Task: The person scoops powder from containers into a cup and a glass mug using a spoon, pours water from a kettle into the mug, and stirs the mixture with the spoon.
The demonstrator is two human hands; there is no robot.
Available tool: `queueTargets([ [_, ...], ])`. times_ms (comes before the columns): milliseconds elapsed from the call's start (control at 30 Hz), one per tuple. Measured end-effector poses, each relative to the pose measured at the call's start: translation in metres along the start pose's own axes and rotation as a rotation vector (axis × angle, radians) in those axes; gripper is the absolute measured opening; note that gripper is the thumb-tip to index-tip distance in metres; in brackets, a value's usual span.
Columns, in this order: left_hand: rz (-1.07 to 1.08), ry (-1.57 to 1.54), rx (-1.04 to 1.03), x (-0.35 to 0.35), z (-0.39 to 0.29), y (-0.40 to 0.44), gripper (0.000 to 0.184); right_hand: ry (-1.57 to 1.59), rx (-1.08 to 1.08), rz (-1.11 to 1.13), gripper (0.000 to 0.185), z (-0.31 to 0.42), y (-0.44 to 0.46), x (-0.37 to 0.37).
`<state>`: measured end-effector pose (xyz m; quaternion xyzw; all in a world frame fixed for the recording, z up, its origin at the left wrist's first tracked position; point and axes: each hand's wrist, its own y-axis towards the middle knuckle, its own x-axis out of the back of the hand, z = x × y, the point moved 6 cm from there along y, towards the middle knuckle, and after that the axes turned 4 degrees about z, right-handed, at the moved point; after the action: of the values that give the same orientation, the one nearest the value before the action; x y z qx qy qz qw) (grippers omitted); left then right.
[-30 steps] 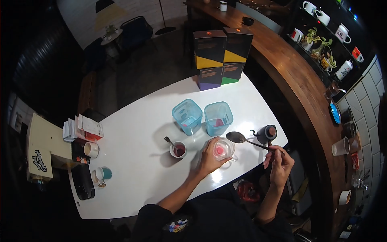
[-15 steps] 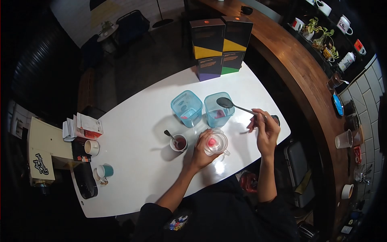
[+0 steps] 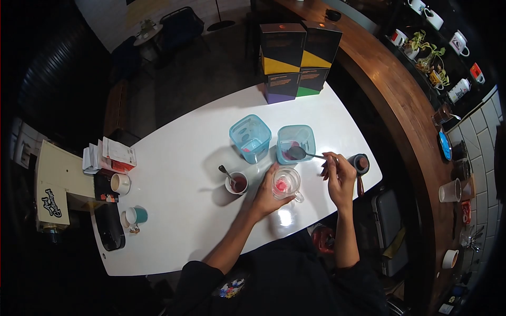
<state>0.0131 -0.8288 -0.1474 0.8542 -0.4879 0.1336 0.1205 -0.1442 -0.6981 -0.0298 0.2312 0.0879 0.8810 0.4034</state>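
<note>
My left hand (image 3: 268,196) is wrapped round a clear glass mug (image 3: 291,178) with something pink in its bottom. In my right hand (image 3: 340,176) is a dark spoon (image 3: 298,152), its bowl over or inside the right blue tub (image 3: 310,138); how deep it sits I cannot tell. Pink-purple contents show low in that tub. Beside it stands another blue tub (image 3: 251,126), with a small pink patch inside. To the left of my left hand is a white cup (image 3: 230,188) of dark red liquid, with a spoon (image 3: 225,171) leaning in it.
Stacked dark boxes (image 3: 284,50) stand at the far end of the white table (image 3: 174,195). A dark round object with a brown handle (image 3: 360,167) lies near the right edge. At left are a teal cup (image 3: 138,215), a cream cup (image 3: 120,184) and a cream machine (image 3: 55,184).
The spoon in my right hand has come down from above the right tub to its opening. My left hand still holds the glass mug. The whole view has shifted slightly.
</note>
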Motion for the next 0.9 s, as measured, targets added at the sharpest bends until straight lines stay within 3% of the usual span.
queueTargets([
  [133,0.067,0.01,-0.027,0.014,-0.018,-0.001,0.126,-0.036,-0.008,0.017,0.02,0.002,-0.014,0.002],
  [267,0.06,0.124,-0.136,0.029,-0.045,0.005,0.127,-0.034,-0.001,0.012,0.017,0.009,-0.024,0.001],
  [367,-0.012,0.135,-0.169,0.034,-0.054,0.015,0.115,-0.028,-0.003,0.013,0.017,0.009,-0.028,0.001],
  [433,-0.052,0.164,-0.23,0.037,-0.061,0.025,0.092,-0.031,0.004,0.013,0.017,0.009,-0.029,0.0],
  [467,-0.05,0.164,-0.235,0.035,-0.065,0.03,0.092,-0.047,0.01,0.03,0.017,0.009,-0.03,-0.001],
  [533,-0.143,0.112,-0.199,0.036,-0.072,0.037,0.068,-0.065,0.015,0.044,0.018,0.011,-0.03,-0.003],
  [767,-0.211,0.154,-0.148,0.04,-0.057,0.053,0.044,-0.215,0.133,0.063,0.024,0.016,-0.029,-0.013],
  [900,-0.229,-0.034,-0.145,0.035,-0.046,0.05,0.038,-0.291,0.174,0.049,0.029,0.017,-0.024,-0.018],
])
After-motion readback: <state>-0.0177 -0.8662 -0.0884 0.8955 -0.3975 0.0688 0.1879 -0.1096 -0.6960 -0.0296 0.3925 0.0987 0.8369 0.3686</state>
